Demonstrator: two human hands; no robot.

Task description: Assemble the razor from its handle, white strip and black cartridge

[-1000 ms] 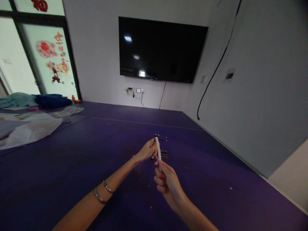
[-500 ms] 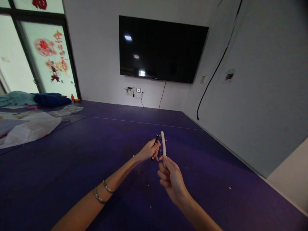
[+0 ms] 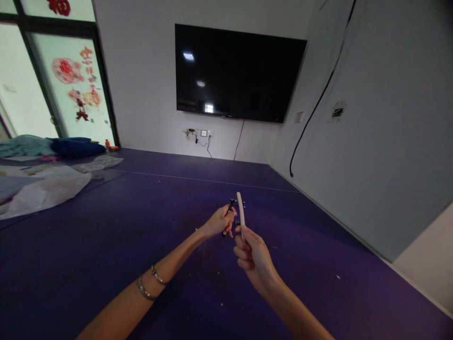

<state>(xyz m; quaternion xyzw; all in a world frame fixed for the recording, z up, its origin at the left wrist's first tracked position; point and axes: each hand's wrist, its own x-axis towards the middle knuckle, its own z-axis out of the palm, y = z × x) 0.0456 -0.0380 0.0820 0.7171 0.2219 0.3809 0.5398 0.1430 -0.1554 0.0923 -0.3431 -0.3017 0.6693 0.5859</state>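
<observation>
My left hand (image 3: pixel 221 223) is closed around a slim black tool with a T-shaped head (image 3: pixel 231 203), much like a razor. Its lower end sticks out beneath my fingers. Pinched between the thumb and fingers of my right hand (image 3: pixel 255 255) is a pale, slightly curved stick (image 3: pixel 241 208), held nearly upright. The stick's top is just right of the tool's head; whether they touch I cannot tell. A small dark piece (image 3: pixel 238 223) shows between the hands, partly hidden by the stick.
Purple flooring (image 3: pixel 170 302) with small white specks lies below. White plastic sheeting (image 3: pixel 53 191) and a dark blue cloth bundle (image 3: pixel 76 147) lie at left. A television (image 3: pixel 240 73) hangs ahead, and a black cable (image 3: pixel 313 113) dangles along the right wall.
My right hand has shifted slightly to the right, and the pale stick leans a little more. My left hand and the black tool have hardly moved.
</observation>
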